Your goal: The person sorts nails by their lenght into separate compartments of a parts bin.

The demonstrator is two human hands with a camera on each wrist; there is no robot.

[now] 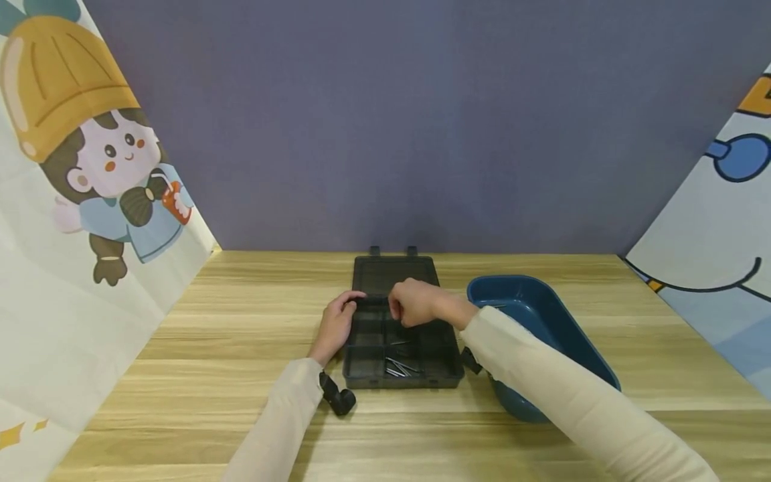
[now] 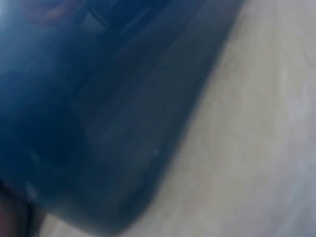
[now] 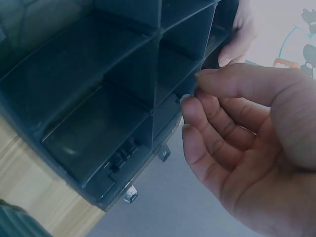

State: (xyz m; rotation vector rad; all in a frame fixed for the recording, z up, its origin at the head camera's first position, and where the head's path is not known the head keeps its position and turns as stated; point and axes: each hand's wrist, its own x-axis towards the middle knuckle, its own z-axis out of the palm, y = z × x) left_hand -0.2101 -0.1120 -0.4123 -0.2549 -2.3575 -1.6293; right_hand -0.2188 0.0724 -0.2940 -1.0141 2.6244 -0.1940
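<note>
A dark translucent compartment box (image 1: 403,383) lies on the table with its lid folded back. Several thin metal pieces, like nails or screws (image 1: 397,367), lie in its near middle compartment. At the box's left rim rests my left hand (image 1: 334,328), index finger stretched over the edge. Above the far compartments hovers my right hand (image 1: 418,302). In the right wrist view, this right hand (image 3: 256,133) has loosely bent fingers, with nothing visible held between thumb and fingertips. The left wrist view is blurred, showing a dark blue surface (image 2: 123,123) too close to identify.
A deep blue plastic bin (image 1: 560,321) stands right of the box, under my right forearm; a few thin pieces show at its far left. A grey-purple partition (image 1: 421,134) rises behind the wooden table (image 1: 241,321), with patterned panels at both sides.
</note>
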